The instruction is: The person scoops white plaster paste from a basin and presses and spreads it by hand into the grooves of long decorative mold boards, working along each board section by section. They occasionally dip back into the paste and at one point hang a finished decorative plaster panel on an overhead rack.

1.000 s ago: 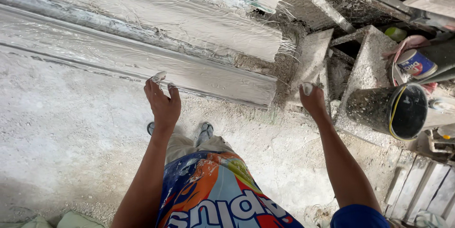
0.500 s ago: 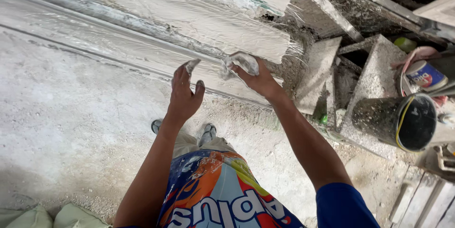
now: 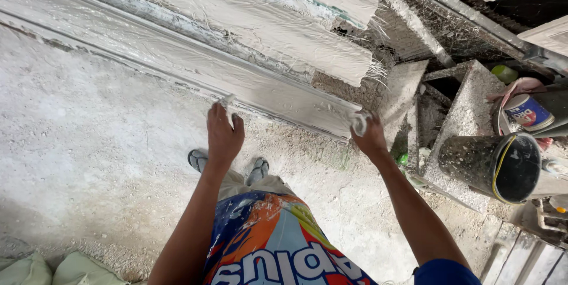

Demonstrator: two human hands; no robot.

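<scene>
Left hand [image 3: 223,134] stretched forward, palm down, fingers spread loose and laid on the near edge of the long white plaster moulding strip [image 3: 195,72] lying across the rough grey floor [image 3: 77,160]. Right hand [image 3: 370,137] reaching out at the strip's right end, fingers curled tight around a small white wad of plaster-soaked fibre [image 3: 358,122]. Black bucket [image 3: 494,166] tipped on its side well to the right.

Floor [image 3: 89,160]: rough grey-white concrete, dusted with plaster.
On it, upper part: long white plaster mouldings [image 3: 195,66] lying side by side, fibres sticking out at their ends.
Right: black bucket [image 3: 497,166] tipped on its side.
Bottom left: pale sacks [image 3: 53,270].
</scene>
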